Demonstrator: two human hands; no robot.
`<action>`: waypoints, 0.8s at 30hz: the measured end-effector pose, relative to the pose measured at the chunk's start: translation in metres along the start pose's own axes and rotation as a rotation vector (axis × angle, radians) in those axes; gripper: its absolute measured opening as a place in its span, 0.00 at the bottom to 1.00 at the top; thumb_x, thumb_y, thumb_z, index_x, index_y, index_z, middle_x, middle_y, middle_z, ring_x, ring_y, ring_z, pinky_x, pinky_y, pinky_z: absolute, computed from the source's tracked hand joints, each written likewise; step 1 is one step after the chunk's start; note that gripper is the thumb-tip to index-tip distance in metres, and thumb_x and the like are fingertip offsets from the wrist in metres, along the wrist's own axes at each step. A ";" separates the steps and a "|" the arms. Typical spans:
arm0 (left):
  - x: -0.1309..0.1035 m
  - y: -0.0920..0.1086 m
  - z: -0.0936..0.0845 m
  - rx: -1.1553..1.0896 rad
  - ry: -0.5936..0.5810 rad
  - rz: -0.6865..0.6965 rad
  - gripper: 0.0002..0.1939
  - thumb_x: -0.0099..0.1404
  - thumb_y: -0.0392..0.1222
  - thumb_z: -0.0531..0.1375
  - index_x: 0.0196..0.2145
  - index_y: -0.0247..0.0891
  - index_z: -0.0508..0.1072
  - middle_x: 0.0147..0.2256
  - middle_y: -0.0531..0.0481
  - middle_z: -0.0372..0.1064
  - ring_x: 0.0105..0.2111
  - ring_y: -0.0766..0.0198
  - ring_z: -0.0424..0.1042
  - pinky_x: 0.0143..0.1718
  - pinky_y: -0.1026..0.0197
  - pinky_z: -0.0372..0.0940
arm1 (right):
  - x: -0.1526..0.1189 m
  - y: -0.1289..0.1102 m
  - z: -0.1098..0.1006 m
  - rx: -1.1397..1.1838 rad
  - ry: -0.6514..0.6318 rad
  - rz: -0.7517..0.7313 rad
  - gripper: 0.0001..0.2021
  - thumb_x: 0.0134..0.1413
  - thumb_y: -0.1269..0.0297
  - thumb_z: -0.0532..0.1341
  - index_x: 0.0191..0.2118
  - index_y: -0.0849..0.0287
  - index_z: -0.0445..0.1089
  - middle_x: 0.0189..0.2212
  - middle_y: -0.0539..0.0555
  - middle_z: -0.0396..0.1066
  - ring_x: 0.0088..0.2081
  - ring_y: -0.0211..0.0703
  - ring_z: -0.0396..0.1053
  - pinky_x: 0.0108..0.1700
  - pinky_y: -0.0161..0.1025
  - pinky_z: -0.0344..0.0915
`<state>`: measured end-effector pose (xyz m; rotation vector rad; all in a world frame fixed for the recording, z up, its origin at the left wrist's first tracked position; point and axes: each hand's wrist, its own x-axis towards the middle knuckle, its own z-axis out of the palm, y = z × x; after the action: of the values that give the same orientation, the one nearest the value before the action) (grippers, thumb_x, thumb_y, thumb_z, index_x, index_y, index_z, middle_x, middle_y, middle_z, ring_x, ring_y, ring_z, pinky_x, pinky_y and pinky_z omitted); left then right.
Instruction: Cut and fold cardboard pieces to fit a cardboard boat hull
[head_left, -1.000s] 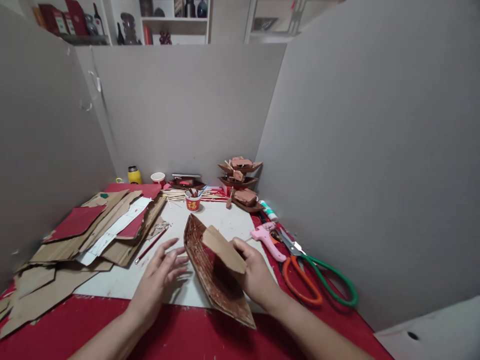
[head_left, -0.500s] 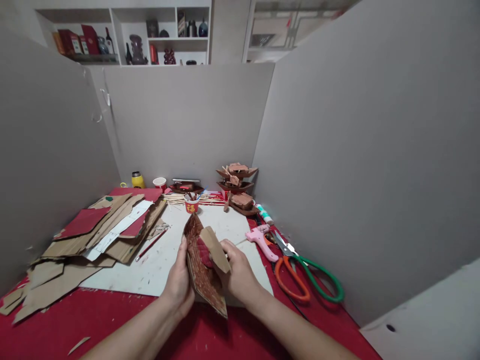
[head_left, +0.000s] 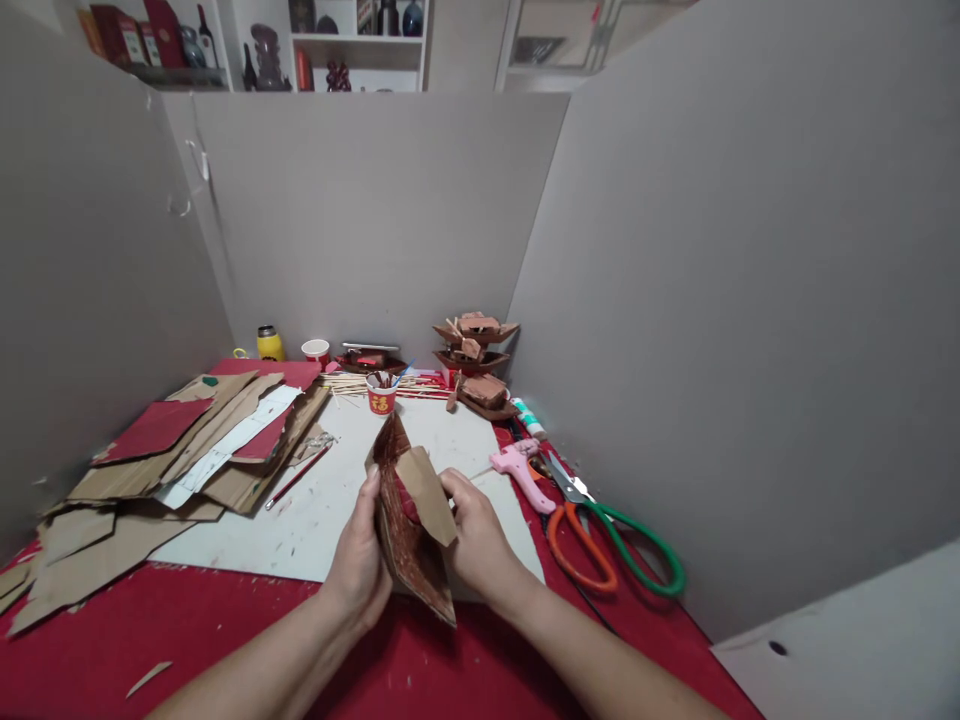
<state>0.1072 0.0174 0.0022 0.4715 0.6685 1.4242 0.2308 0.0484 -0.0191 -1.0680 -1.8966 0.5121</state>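
A brown-painted cardboard model boat (head_left: 411, 562) is held tilted, its bow pointing away from me. My left hand (head_left: 355, 560) grips the hull along its left side, thumb on the rim. On the right, my right hand (head_left: 480, 545) has its fingers closed on a plain tan cardboard piece (head_left: 426, 495) over the middle of the boat. Part of a dark red piece (head_left: 406, 502) shows inside the hull beneath the cardboard. Whether the cardboard touches that red piece I cannot tell. The right fingertips are partly hidden behind the cardboard.
A pink glue gun (head_left: 523, 472), orange-handled scissors (head_left: 581, 560) and green-handled scissors (head_left: 645, 550) lie at right. Cardboard sheets (head_left: 142, 485) are piled left, beside a pencil (head_left: 298, 478). Behind stand a paper cup (head_left: 382, 397) and finished model boats (head_left: 480, 360). Grey partitions (head_left: 360, 210) surround the table.
The tan cardboard piece has turned slightly, showing more of its flat face and covering more of the red piece. Both hands keep their grip. The camera view has dipped a little.
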 end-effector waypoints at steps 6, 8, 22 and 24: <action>-0.003 -0.013 -0.010 0.165 0.046 0.151 0.21 0.57 0.53 0.62 0.43 0.36 0.74 0.41 0.48 0.77 0.45 0.53 0.71 0.48 0.56 0.65 | -0.004 -0.010 0.004 -0.134 0.042 -0.031 0.06 0.47 0.75 0.54 0.28 0.56 0.57 0.29 0.52 0.61 0.31 0.45 0.58 0.32 0.39 0.54; -0.005 -0.017 -0.013 0.185 0.065 0.156 0.20 0.53 0.50 0.65 0.40 0.35 0.75 0.38 0.48 0.77 0.41 0.53 0.72 0.45 0.55 0.66 | -0.005 -0.012 0.005 -0.157 0.042 -0.044 0.07 0.47 0.77 0.53 0.29 0.56 0.58 0.30 0.54 0.61 0.33 0.47 0.58 0.34 0.40 0.54; 0.021 0.003 -0.011 -0.090 0.097 -0.183 0.26 0.64 0.55 0.54 0.48 0.30 0.73 0.38 0.40 0.79 0.43 0.51 0.75 0.47 0.53 0.68 | 0.005 0.001 -0.009 0.251 -0.017 0.138 0.11 0.58 0.59 0.57 0.35 0.61 0.71 0.31 0.53 0.75 0.33 0.46 0.71 0.34 0.37 0.67; 0.022 0.005 -0.014 -0.084 0.091 -0.168 0.27 0.64 0.56 0.55 0.50 0.30 0.72 0.39 0.39 0.78 0.43 0.50 0.76 0.48 0.52 0.68 | 0.005 -0.001 -0.008 0.306 0.001 0.177 0.11 0.58 0.59 0.57 0.36 0.62 0.72 0.32 0.55 0.76 0.34 0.47 0.72 0.36 0.39 0.68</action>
<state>0.0950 0.0385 -0.0077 0.2793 0.7018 1.3143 0.2361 0.0520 -0.0117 -1.0341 -1.6634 0.8720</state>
